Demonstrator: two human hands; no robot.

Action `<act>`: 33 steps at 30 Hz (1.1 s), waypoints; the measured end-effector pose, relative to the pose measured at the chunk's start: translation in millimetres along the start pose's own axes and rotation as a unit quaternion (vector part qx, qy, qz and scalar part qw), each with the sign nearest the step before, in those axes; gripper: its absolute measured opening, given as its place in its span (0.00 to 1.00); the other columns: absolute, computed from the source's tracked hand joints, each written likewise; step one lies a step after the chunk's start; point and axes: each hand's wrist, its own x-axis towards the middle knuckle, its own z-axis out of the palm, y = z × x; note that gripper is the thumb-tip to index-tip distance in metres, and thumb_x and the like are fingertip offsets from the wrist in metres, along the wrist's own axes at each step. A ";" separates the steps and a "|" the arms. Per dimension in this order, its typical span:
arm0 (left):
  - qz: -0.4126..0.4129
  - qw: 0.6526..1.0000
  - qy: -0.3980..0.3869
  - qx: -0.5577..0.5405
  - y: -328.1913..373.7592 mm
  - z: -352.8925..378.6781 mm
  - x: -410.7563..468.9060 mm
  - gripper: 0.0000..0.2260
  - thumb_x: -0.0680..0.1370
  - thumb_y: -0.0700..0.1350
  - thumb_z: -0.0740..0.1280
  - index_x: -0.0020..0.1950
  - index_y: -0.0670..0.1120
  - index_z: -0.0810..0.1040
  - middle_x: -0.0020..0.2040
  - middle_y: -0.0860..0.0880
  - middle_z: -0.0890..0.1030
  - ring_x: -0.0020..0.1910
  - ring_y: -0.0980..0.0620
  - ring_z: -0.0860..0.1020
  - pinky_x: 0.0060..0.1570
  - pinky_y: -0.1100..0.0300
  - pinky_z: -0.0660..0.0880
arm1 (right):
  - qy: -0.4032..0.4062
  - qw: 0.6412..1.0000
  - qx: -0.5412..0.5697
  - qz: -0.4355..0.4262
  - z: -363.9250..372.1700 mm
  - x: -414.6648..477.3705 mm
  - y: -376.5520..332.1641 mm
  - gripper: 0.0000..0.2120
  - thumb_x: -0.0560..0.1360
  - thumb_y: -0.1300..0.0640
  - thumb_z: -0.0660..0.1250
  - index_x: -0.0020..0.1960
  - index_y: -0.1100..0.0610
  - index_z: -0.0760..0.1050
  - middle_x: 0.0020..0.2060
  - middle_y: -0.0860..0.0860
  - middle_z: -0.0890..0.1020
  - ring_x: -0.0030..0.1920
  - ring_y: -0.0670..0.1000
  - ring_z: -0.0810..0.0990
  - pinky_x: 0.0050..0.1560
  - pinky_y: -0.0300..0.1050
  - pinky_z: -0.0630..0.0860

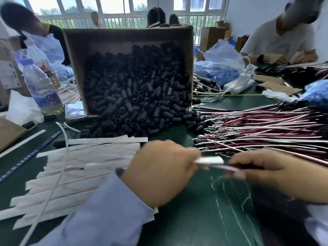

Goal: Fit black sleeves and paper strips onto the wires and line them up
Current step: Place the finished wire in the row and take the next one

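Near front edge of counter (204,219): left hand (159,171) pinching a white paper strip (210,160), right hand (269,173) curled round a blurred wire (229,168) that meets the strip. Loose strips (79,167) heaped toward left edge; red and white wires (266,128) fanned toward right edge; black sleeves (134,96) spilling from tipped cardboard box (127,37) mid-counter.

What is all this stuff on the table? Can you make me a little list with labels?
Left hand: pinches a white paper strip, blurred
Right hand: pinches a thin wire that seems to run into that strip
Box: cardboard, tipped on its side, black sleeves spilling out in front
Wire pile: red and white, on the right
Strip pile: white paper, on the left
Bottle: clear plastic, left of the box
Table: green
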 end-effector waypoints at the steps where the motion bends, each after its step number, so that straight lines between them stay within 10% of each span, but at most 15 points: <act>1: 0.023 1.000 -0.005 0.002 14.2 5.2 3.6 0.16 0.78 0.57 0.51 0.44 0.51 0.74 0.35 0.50 0.78 0.35 0.47 0.77 0.30 0.57 0.59 | -0.017 1.000 0.012 -0.022 11.6 5.3 -6.3 0.08 0.76 0.47 0.67 0.55 0.41 0.77 0.45 0.48 0.82 0.46 0.50 0.80 0.47 0.44 0.76; 4: 0.037 0.999 -0.010 -0.005 29.5 12.5 17.1 0.08 0.79 0.49 0.60 0.41 0.52 0.66 0.37 0.49 0.78 0.32 0.45 0.73 0.26 0.56 0.52 | 0.039 0.991 0.115 -0.050 31.1 14.8 -17.2 0.24 0.71 0.56 0.74 0.64 0.45 0.73 0.52 0.49 0.82 0.53 0.46 0.80 0.53 0.35 0.74; 8: 0.018 0.998 -0.034 -0.056 18.0 17.6 28.9 0.12 0.81 0.55 0.56 0.41 0.52 0.62 0.37 0.50 0.72 0.35 0.48 0.68 0.30 0.55 0.62 | 0.113 0.956 0.268 -0.041 39.4 23.5 -17.9 0.26 0.66 0.62 0.74 0.63 0.51 0.75 0.37 0.58 0.80 0.37 0.47 0.78 0.39 0.35 0.74; 11: -0.018 0.969 -0.158 -0.190 -18.9 -0.7 25.6 0.17 0.78 0.62 0.57 0.42 0.49 0.70 0.34 0.53 0.77 0.36 0.54 0.75 0.39 0.55 0.72 | 0.113 0.968 0.225 -0.020 10.4 2.5 -6.5 0.17 0.66 0.49 0.76 0.53 0.52 0.81 0.30 0.56 0.78 0.27 0.45 0.72 0.27 0.32 0.67; 18: -0.015 0.908 -0.286 -0.305 -45.5 0.8 23.7 0.12 0.79 0.54 0.62 0.42 0.52 0.81 0.24 0.56 0.72 0.25 0.60 0.69 0.30 0.67 0.66 | 0.147 0.977 0.024 0.150 -25.9 -47.1 23.8 0.32 0.59 0.30 0.75 0.40 0.60 0.81 0.24 0.54 0.76 0.25 0.48 0.72 0.26 0.37 0.65; 22: -0.024 0.869 -0.319 -0.377 -30.3 11.7 34.3 0.18 0.79 0.57 0.60 0.35 0.50 0.78 0.22 0.55 0.71 0.23 0.58 0.68 0.29 0.67 0.66 | 0.203 0.942 -0.201 0.177 -29.8 -51.2 16.7 0.27 0.52 0.17 0.61 0.41 0.32 0.81 0.34 0.38 0.81 0.36 0.41 0.78 0.38 0.46 0.76; 24: -0.043 0.848 -0.304 -0.432 -25.4 14.5 39.6 0.20 0.79 0.58 0.60 0.33 0.48 0.75 0.22 0.54 0.71 0.22 0.58 0.68 0.27 0.69 0.66 | 0.180 0.947 -0.253 0.077 -8.2 -27.4 -13.0 0.22 0.60 0.19 0.59 0.49 0.26 0.74 0.44 0.32 0.79 0.46 0.37 0.77 0.48 0.45 0.77; 27: -0.071 0.796 -0.328 -0.505 -26.1 11.9 41.0 0.19 0.79 0.54 0.61 0.31 0.46 0.72 0.22 0.54 0.74 0.22 0.57 0.71 0.27 0.69 0.69 | 0.122 0.976 -0.176 -0.041 34.5 13.4 -46.2 0.14 0.76 0.39 0.59 0.52 0.45 0.78 0.43 0.40 0.79 0.45 0.42 0.77 0.47 0.42 0.75; 33: -0.103 0.815 -0.348 -0.451 -54.0 0.7 42.2 0.18 0.81 0.51 0.60 0.31 0.48 0.72 0.26 0.54 0.77 0.25 0.57 0.74 0.28 0.69 0.66 | 0.147 0.951 -0.268 0.038 23.1 11.7 -35.0 0.20 0.74 0.36 0.47 0.47 0.43 0.74 0.39 0.39 0.76 0.42 0.40 0.74 0.47 0.43 0.71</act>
